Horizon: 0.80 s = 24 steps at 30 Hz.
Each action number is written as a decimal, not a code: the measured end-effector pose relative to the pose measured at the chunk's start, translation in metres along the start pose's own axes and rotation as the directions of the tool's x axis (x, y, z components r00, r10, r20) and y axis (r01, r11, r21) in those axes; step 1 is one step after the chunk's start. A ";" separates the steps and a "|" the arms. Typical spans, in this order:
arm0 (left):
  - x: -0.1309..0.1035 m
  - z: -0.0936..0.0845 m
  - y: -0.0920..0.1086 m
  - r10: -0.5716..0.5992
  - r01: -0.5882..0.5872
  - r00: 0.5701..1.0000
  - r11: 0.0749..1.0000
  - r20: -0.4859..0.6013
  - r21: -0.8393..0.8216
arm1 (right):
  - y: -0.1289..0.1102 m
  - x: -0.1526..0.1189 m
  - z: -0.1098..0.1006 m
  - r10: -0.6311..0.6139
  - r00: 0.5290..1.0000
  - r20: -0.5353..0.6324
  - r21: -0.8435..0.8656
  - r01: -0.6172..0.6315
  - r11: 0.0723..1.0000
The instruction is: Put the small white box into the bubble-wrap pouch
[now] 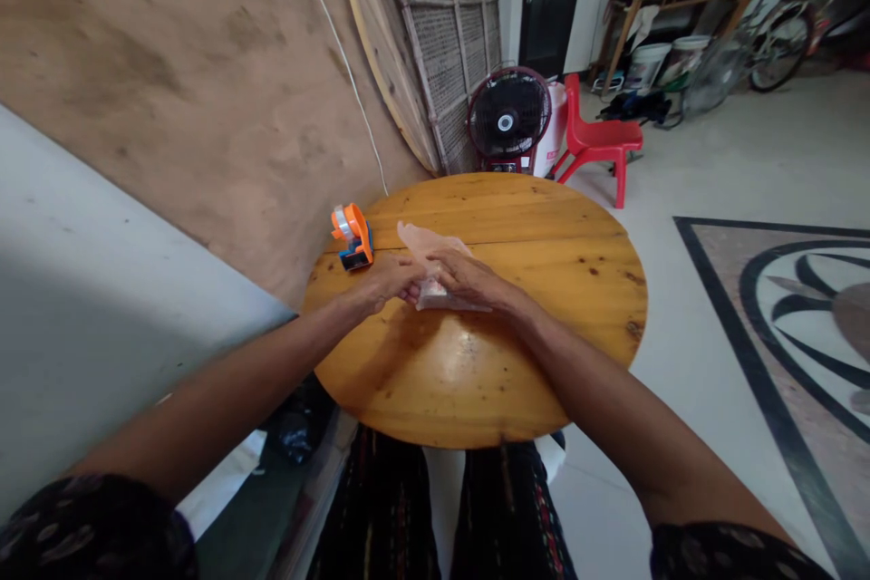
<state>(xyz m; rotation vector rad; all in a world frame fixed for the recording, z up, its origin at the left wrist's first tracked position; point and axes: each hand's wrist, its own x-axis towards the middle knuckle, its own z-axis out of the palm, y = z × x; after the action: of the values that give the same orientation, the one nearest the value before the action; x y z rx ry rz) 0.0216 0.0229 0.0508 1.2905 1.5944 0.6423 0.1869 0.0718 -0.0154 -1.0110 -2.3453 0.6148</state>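
Note:
A thin, pale pinkish see-through plastic bag (425,240) lies crumpled on the round wooden table (476,381). At its left edge is my left hand (394,279), with the fingers bent around the plastic and partly hidden. My right hand (472,276) rests across the bag from the right, palm down with the fingers stretched out over it. Something whitish with a hint of red shows through the plastic between the hands, too covered to make out. An orange and blue tape dispenser (353,236) with a roll of clear tape stands just beyond my left hand.
Behind the table are a dark red electric fan (508,118) and a red plastic chair (602,136). A woven bamboo panel (445,18) leans at the back wall. To the left runs a pale ledge (122,263). A bicycle (778,45) and buckets (645,65) stand farther back.

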 end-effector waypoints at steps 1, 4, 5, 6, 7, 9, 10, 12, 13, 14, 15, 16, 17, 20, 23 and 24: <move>-0.001 -0.001 0.001 0.008 -0.008 1.000 1.000 0.022 -0.008 | -0.001 0.000 0.000 0.011 1.000 0.001 -0.005 -0.011 1.000; -0.003 -0.004 0.000 0.063 -0.065 0.994 0.998 0.088 0.014 | -0.004 -0.002 -0.001 0.047 0.998 0.029 -0.024 -0.046 0.999; -0.002 -0.005 -0.002 0.087 -0.091 0.991 0.995 0.103 0.040 | -0.005 -0.003 -0.002 0.057 0.997 0.042 -0.029 -0.056 0.998; -0.001 -0.005 -0.005 0.115 -0.124 0.987 0.989 0.114 0.075 | -0.005 -0.004 -0.003 0.063 0.997 0.052 -0.031 -0.062 0.998; 0.001 -0.005 -0.008 0.155 -0.169 0.981 0.979 0.116 0.116 | -0.006 -0.006 -0.003 0.063 0.996 0.056 -0.027 -0.062 0.998; 0.005 -0.004 -0.017 0.280 -0.297 0.954 0.931 0.109 0.214 | -0.006 -0.009 -0.005 0.043 0.998 0.051 0.000 -0.043 0.999; 0.007 -0.004 -0.022 0.361 -0.374 0.927 0.887 0.098 0.270 | -0.006 -0.010 -0.006 0.027 0.999 0.043 0.018 -0.028 0.999; 0.009 -0.002 -0.031 0.495 -0.489 0.864 0.776 0.096 0.399 | -0.006 -0.011 -0.008 0.005 1.000 0.015 0.046 -0.006 0.999; 0.009 0.000 -0.036 0.552 -0.530 0.828 0.715 0.096 0.456 | -0.006 -0.012 -0.010 0.004 1.000 0.000 0.053 -0.004 0.999; 0.009 0.001 -0.040 0.611 -0.564 0.787 0.654 0.087 0.504 | -0.005 -0.011 -0.011 0.012 1.000 -0.011 0.055 -0.011 0.998; 0.008 0.002 -0.044 0.669 -0.592 0.740 0.598 0.071 0.540 | -0.005 -0.011 -0.013 0.028 0.999 -0.018 0.054 -0.027 0.998; 0.008 0.003 -0.047 0.725 -0.622 0.686 0.542 0.059 0.565 | -0.005 -0.010 -0.015 0.046 0.999 -0.021 0.053 -0.045 0.998; 0.007 0.005 -0.051 0.770 -0.643 0.636 0.497 0.044 0.583 | -0.005 -0.009 -0.017 0.063 0.998 -0.021 0.055 -0.062 0.997; 0.009 0.009 -0.059 0.846 -0.683 0.534 0.425 0.008 0.594 | -0.002 -0.006 -0.023 0.100 0.994 -0.043 0.064 -0.097 0.993; 0.014 0.013 -0.064 0.890 -0.722 0.455 0.393 -0.037 0.569 | 0.001 -0.005 -0.028 0.166 0.983 -0.073 0.056 -0.163 0.985; 0.016 0.014 -0.065 0.899 -0.733 0.435 0.388 -0.053 0.559 | 0.002 -0.005 -0.029 0.197 0.977 -0.083 0.050 -0.193 0.980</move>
<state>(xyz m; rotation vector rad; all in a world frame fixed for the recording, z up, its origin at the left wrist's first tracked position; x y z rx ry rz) 0.0063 0.0159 -0.0153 2.5553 1.2819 1.2224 0.2088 0.0749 0.0037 -1.2339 -2.1643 0.6755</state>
